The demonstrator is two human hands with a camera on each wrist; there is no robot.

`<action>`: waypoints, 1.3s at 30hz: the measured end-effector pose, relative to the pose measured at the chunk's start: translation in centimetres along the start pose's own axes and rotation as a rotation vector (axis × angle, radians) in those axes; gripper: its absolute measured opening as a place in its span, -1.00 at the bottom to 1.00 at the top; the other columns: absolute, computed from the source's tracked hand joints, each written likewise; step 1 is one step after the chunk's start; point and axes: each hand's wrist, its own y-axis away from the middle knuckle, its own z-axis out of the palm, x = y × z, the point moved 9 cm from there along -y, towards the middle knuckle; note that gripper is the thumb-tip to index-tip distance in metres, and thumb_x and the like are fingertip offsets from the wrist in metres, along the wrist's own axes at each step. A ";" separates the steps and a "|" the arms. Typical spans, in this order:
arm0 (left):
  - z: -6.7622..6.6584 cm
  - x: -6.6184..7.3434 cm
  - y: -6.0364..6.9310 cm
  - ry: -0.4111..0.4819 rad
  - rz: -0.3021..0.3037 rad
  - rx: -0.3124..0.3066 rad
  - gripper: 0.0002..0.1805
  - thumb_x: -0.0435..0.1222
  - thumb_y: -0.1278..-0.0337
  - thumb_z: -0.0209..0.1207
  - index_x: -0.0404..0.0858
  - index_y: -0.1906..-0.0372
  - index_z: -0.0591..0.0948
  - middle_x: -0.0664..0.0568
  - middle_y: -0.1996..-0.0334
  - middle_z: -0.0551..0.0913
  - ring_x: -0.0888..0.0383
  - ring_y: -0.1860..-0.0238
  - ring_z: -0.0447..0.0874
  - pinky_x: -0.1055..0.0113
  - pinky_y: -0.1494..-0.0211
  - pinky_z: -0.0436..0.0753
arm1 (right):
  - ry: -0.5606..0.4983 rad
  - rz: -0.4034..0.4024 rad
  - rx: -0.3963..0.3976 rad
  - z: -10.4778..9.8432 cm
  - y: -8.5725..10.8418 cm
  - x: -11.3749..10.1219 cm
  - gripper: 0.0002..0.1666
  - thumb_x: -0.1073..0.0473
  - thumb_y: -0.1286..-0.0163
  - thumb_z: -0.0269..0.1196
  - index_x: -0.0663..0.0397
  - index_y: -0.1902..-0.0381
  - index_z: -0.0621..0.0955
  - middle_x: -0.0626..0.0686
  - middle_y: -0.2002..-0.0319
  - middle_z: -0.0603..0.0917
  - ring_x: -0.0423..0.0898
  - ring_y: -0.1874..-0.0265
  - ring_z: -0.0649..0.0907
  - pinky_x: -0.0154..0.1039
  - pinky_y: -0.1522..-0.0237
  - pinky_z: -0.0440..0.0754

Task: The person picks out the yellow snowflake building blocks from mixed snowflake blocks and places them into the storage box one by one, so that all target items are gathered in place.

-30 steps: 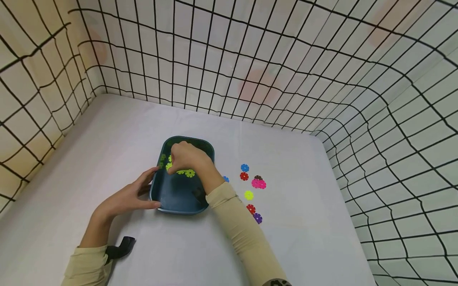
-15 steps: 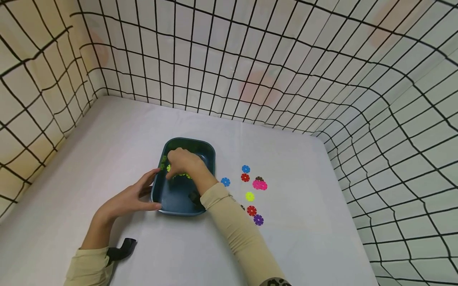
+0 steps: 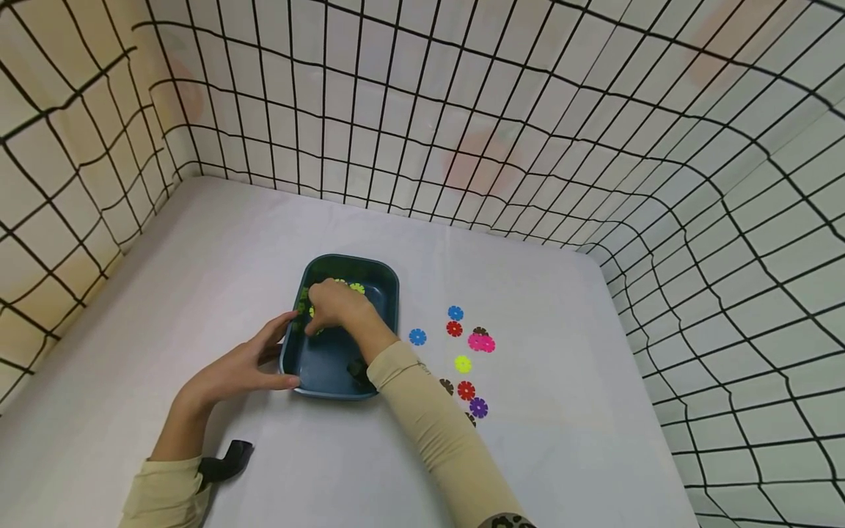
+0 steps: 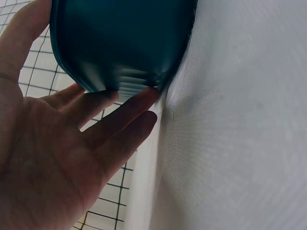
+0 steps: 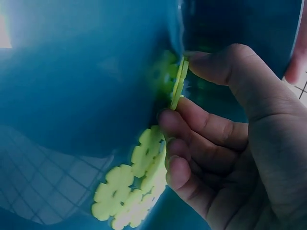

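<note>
A blue-green tray (image 3: 323, 369) stands on the white surface with several yellow-green flower-shaped plastic discs (image 5: 113, 191) inside. With thumb and index finger, my right hand (image 3: 338, 304) pinches a yellow-green disc (image 5: 180, 82) seen edge-on, possibly two together, close to the tray's inner wall. More discs lie just below its curled lower fingers in the right wrist view. My left hand (image 3: 240, 367) spreads along the tray's left outside, thumb at the near corner; in the left wrist view its fairly straight fingers (image 4: 122, 117) touch the outer wall. In the head view, my right hand hides some discs.
Right of the tray lie loose discs: blue (image 3: 417, 336), red (image 3: 454, 328), pink (image 3: 485, 343), yellow (image 3: 463, 364), purple (image 3: 478, 408) and dark ones. Black wire mesh (image 3: 396, 110) encloses the surface at back and sides. A black wrist device (image 3: 227, 460) sits on my left forearm.
My right hand has shifted slightly nearer and to the left inside the tray, uncovering yellow-green discs behind it. Its forearm moved left, exposing more loose discs. My left hand keeps its place against the tray.
</note>
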 end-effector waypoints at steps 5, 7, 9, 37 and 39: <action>-0.1 0.4 0.0 -0.010 -0.001 -0.002 0.14 -0.15 -0.04 0.39 -0.12 -0.55 -0.14 -0.43 -0.48 0.04 -0.50 -0.36 0.23 -0.34 -0.30 0.35 | -0.001 0.022 0.005 0.2 -0.2 0.2 -0.68 -0.12 -0.15 0.42 -0.04 0.39 0.60 -0.13 0.46 0.61 -0.20 0.49 0.59 -0.38 0.48 0.54; -0.1 0.5 0.1 -0.010 0.003 -0.005 0.14 -0.15 -0.04 0.39 -0.12 -0.55 -0.15 -0.44 -0.48 0.04 -0.51 -0.35 0.23 -0.33 -0.29 0.36 | 0.000 0.035 0.006 0.2 -0.2 0.3 -0.68 -0.12 -0.14 0.42 -0.05 0.40 0.60 -0.13 0.46 0.62 -0.20 0.48 0.59 -0.37 0.47 0.55; -0.1 0.5 0.1 -0.008 0.003 -0.008 0.14 -0.15 -0.04 0.39 -0.12 -0.55 -0.15 -0.44 -0.48 0.05 -0.51 -0.35 0.24 -0.32 -0.29 0.37 | 0.000 0.048 0.006 0.2 -0.2 0.5 -0.68 -0.12 -0.14 0.42 -0.05 0.40 0.60 -0.13 0.45 0.61 -0.20 0.48 0.59 -0.36 0.47 0.55; 0.0 0.0 -0.1 -0.006 -0.016 -0.002 0.13 -0.14 -0.03 0.40 -0.10 -0.55 -0.13 -0.43 -0.48 0.04 -0.51 -0.34 0.25 -0.29 -0.31 0.37 | -0.015 0.046 0.040 -0.1 0.6 0.6 -0.64 -0.15 -0.09 0.47 -0.05 0.35 0.65 -0.16 0.46 0.62 -0.23 0.46 0.60 -0.41 0.44 0.58; 0.0 0.0 -0.1 -0.007 -0.012 -0.002 0.13 -0.14 -0.03 0.40 -0.10 -0.55 -0.13 -0.43 -0.48 0.04 -0.51 -0.35 0.25 -0.28 -0.31 0.37 | -0.018 0.031 0.046 -0.3 0.7 0.6 -0.65 -0.15 -0.09 0.46 -0.06 0.40 0.64 -0.16 0.50 0.62 -0.24 0.50 0.60 -0.42 0.47 0.56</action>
